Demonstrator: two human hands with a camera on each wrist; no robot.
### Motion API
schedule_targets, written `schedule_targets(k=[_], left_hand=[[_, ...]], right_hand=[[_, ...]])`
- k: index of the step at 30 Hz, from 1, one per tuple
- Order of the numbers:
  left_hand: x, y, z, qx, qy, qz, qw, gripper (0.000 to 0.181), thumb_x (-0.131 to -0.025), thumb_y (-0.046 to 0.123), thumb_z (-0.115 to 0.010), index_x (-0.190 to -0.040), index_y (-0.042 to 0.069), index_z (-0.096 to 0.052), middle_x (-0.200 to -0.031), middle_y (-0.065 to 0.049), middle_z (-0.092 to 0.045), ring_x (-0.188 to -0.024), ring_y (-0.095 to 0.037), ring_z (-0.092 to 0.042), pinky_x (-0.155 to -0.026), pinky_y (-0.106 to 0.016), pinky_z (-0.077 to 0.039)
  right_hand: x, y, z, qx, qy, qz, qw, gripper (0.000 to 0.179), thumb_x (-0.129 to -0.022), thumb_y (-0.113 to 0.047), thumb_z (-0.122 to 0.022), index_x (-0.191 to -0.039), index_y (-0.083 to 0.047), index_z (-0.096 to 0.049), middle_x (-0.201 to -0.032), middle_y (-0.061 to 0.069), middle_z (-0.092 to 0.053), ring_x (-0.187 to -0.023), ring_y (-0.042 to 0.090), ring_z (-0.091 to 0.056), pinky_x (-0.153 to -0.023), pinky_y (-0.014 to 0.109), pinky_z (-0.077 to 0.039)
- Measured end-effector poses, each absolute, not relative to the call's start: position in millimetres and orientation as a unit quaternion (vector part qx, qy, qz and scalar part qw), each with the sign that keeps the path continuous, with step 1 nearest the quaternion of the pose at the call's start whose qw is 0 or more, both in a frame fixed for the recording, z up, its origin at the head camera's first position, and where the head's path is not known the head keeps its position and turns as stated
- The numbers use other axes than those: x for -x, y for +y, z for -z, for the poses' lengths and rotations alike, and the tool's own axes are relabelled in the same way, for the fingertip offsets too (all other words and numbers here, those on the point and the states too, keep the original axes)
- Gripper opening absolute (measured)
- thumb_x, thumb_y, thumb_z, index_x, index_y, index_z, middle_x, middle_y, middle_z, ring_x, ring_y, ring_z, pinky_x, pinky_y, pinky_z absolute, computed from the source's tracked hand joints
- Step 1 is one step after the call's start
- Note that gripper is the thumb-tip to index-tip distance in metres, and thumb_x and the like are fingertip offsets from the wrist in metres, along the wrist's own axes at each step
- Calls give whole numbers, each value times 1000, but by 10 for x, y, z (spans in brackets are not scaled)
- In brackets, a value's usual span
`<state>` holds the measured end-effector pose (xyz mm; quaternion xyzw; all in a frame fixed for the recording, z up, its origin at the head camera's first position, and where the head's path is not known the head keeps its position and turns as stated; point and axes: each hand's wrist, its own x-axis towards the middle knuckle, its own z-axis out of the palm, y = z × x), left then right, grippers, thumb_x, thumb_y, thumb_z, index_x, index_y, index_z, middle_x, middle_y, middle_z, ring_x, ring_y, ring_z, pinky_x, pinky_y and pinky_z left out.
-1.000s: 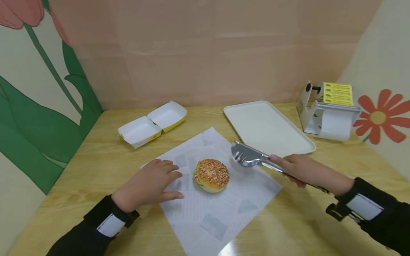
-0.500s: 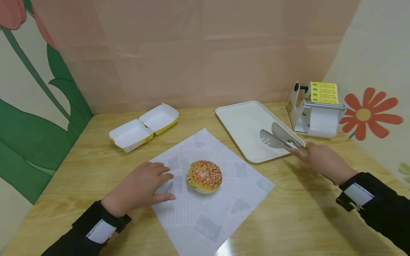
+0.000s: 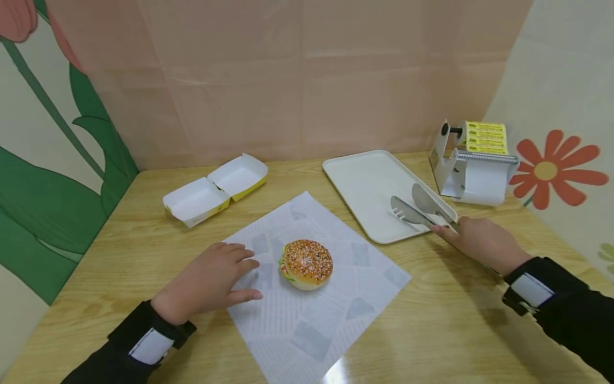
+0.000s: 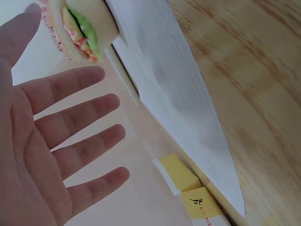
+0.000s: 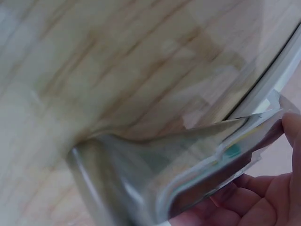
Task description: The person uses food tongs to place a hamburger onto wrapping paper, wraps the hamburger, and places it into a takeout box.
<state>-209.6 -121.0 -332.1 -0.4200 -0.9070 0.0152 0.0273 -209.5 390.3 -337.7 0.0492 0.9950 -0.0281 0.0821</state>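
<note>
A sesame-bun burger [image 3: 307,264] sits on a printed sheet of wrapping paper [image 3: 312,336] in the middle of the table. My left hand [image 3: 211,282] lies over the paper's left edge, fingers spread, a short gap from the burger. In the left wrist view the palm faces the camera and holds nothing, with the burger [image 4: 84,33] past the thumb. My right hand [image 3: 482,242] grips a pair of metal tongs [image 3: 429,205], whose two heads are spread apart over the near right part of the white tray [image 3: 364,186]. The right wrist view shows the tongs' handle end [image 5: 108,174] close up.
An open white and yellow burger box [image 3: 216,189] stands at the back left. At the back right, beside the tray, is a label dispenser [image 3: 472,165] with a roll of yellow labels. A pinkish sheet [image 3: 288,80] backs the wooden table [image 3: 120,240].
My right hand has carried the tongs from beside the burger back and right to the tray, and their heads have spread. My left hand stays by the burger. The head view has turned slightly.
</note>
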Motion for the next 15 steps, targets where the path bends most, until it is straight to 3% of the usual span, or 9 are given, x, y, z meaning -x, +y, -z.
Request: schedule_targets(k=[7,10,13,15], left_hand=[[2089,-1230,3329,420,-907,-14,38,65,-84,67,-42,-117,14,-62,-122,-7,-59,-118,-28,-50,-98,-48,-36],[2085,-1248,3336,419,-907,-10,43,66,-84,67,-42,-117,14,-62,-121,-8,-59,-117,-28,-51,-98,-48,-37],[2082,-1263,3330,415,-909,-6,42,64,-83,66,-44,-116,14,-63,-121,-7,-60,-117,-27,-51,-97,-48,-37],[2082,-1269,3324,412,-910,-3,40,63,-83,65,-46,-116,14,-63,-121,-7,-59,-116,-27,-51,-97,-48,-37]], right_hand=[[2099,3847,3278,-47,994,24,98,81,-83,-74,-30,-86,4,-53,-63,7,-44,-55,21,-44,-46,32,-32],[2079,3747,3235,-5,1000,-7,8,67,-84,-61,-49,-93,5,-55,-67,9,-49,-57,21,-47,-46,33,-36],[2063,3527,3191,69,992,-12,-108,38,-80,-34,-69,-95,1,-61,-72,9,-57,-59,19,-50,-48,33,-41],[2067,3332,3150,111,987,14,-117,25,-79,-22,-71,-95,-4,-66,-74,5,-60,-62,16,-51,-52,31,-42]])
